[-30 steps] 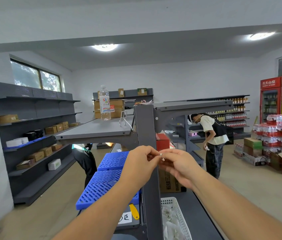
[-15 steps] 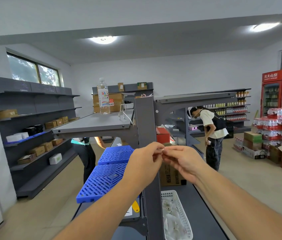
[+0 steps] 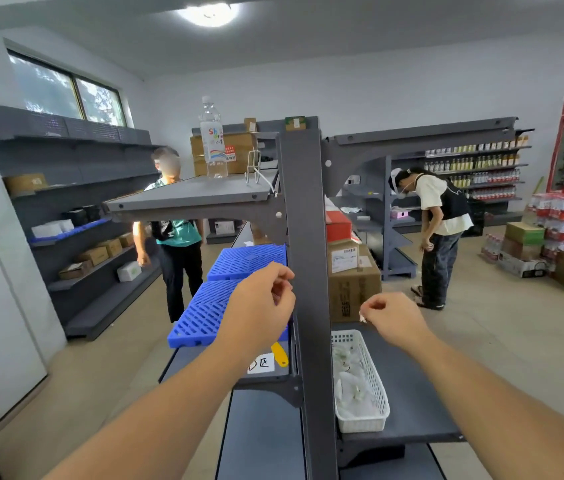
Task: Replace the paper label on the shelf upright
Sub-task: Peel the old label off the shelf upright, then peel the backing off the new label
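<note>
Right grip (image 3: pixel 391 320) apparently pinching white scrap (image 3: pixel 362 317)

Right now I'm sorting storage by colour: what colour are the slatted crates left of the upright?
Bright blue crates, clearest in the head view.

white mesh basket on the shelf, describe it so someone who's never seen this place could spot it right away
Find the dark grey shelf upright running down the middle of the view. On the grey shelf just to its right, below the cardboard boxes, sits the white mesh basket. It is the only white perforated container there, long and narrow, with crumpled white pieces inside.
</note>
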{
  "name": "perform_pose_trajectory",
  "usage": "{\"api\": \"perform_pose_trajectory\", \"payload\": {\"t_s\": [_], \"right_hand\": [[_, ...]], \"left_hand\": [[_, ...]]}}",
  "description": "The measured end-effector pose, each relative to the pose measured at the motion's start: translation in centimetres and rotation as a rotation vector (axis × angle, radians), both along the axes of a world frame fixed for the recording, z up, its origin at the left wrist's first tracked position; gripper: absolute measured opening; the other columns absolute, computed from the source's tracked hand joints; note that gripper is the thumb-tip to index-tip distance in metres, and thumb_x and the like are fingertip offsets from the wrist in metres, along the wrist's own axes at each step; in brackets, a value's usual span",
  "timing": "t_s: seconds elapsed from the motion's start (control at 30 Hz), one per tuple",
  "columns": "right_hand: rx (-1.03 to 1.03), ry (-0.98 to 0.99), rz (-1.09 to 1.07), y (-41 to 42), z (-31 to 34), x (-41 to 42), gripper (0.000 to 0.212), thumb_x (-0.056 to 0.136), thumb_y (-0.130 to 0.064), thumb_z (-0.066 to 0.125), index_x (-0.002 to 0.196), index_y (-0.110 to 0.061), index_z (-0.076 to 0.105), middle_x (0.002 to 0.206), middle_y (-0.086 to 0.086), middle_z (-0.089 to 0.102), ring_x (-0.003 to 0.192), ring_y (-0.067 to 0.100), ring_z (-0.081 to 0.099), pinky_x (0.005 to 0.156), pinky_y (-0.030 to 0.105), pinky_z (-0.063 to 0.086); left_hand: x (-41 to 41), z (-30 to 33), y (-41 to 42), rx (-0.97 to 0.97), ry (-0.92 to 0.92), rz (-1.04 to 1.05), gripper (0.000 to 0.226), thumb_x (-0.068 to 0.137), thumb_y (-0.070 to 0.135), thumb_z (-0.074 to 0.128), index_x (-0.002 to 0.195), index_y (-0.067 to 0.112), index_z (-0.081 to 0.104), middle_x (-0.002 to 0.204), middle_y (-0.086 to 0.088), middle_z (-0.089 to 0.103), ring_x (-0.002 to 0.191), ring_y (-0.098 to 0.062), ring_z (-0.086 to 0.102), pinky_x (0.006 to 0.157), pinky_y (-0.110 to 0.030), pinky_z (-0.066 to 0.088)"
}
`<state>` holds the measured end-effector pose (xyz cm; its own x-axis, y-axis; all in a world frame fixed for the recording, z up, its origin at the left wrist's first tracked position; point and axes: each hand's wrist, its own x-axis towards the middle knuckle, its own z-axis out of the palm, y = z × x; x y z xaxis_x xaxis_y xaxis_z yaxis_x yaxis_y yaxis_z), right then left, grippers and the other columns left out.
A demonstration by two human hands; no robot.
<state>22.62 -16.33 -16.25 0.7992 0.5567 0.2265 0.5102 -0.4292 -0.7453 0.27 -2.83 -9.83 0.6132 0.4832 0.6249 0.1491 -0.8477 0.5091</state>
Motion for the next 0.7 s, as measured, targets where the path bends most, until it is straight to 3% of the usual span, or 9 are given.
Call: {"api": "perform_pose_trajectory", "payload": {"t_s": [0.17,0.37,0.53,0.7], "right_hand": [[-0.133,-0.045,-0.024,1.4,-2.8,0.6,0.01,0.09,-0.018,0.067,0.086,-0.02,0.076,0.086,-0.003,0.074,0.078,0.017,0.066,0.073,0.032,0.056],[-0.258,-0.056,0.015,3.2,-5.2,0.8,0.022,0.09,-0.016,0.061,0.091,-0.016,0.083,0.092,0.006,0.08,0.077,0.022,0.064,0.066,0.028,0.048],[-0.268,-0.049,0.031,3.7,-5.5,0.1,0.023,0.095,-0.019,0.058,0.1,-0.016,0.081,0.086,0.002,0.073,0.073,0.017,0.062,0.059,0.026,0.044],[-0.181,-0.053,0.043,3.3,-4.5,-0.6,0.024,0.094,-0.021,0.056,0.099,-0.021,0.08,0.084,-0.006,0.071,0.068,0.0,0.058,0.053,0.017,0.041]], "left_hand": [[-1.4,-1.6,1.8,-0.027,0.05,0.048,0.015,0.094,0.01,0.06,0.103,0.02,0.067,0.084,0.002,0.072,0.076,-0.02,0.067,0.077,-0.043,0.058],[-2.8,-3.3,4.0,-0.018,0.139,0.136,0.014,0.095,0.013,0.061,0.104,0.02,0.069,0.088,0.004,0.072,0.079,-0.015,0.067,0.076,-0.037,0.059],[-3.1,-4.8,5.5,-0.02,0.203,0.178,0.015,0.096,0.012,0.061,0.104,0.019,0.07,0.094,0.006,0.074,0.081,-0.012,0.066,0.078,-0.028,0.057],[-2.5,-7.1,6.9,-0.011,0.355,0.183,0.017,0.098,0.016,0.059,0.108,0.02,0.072,0.099,0.003,0.075,0.09,-0.015,0.068,0.087,-0.035,0.059]]}}
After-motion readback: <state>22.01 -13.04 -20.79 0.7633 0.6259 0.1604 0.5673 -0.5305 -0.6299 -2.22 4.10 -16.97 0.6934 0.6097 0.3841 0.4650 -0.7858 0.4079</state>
